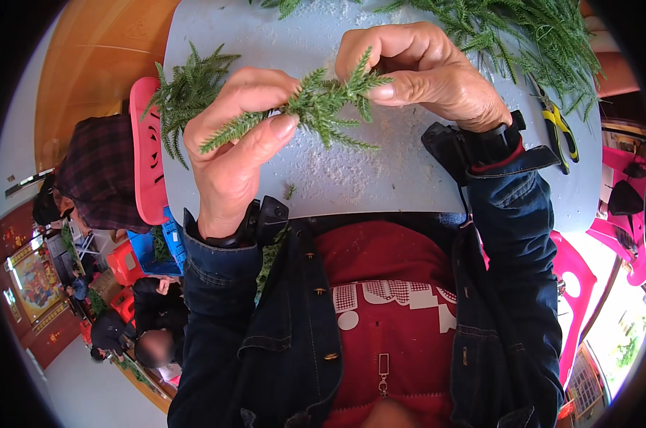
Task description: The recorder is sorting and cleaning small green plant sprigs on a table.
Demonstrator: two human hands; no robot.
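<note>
Over the table, both hands hold a green artificial pine sprig [323,107] between them. My left hand [230,143] pinches its stem between thumb and fingers, with one frond lying across the fingers. With thumb and forefinger, my right hand [426,75] grips a frond at the sprig's upper right; its other fingers are curled. The stem inside the left grip is hidden by the fingers.
The light grey table [380,185] is strewn with pale crumbs. Green sprigs are heaped at the far right [523,36] and the left edge [191,89]. Yellow-and-black pliers [557,128] lie right. Pink chair [148,153], blue crate [159,246] and other people stand left.
</note>
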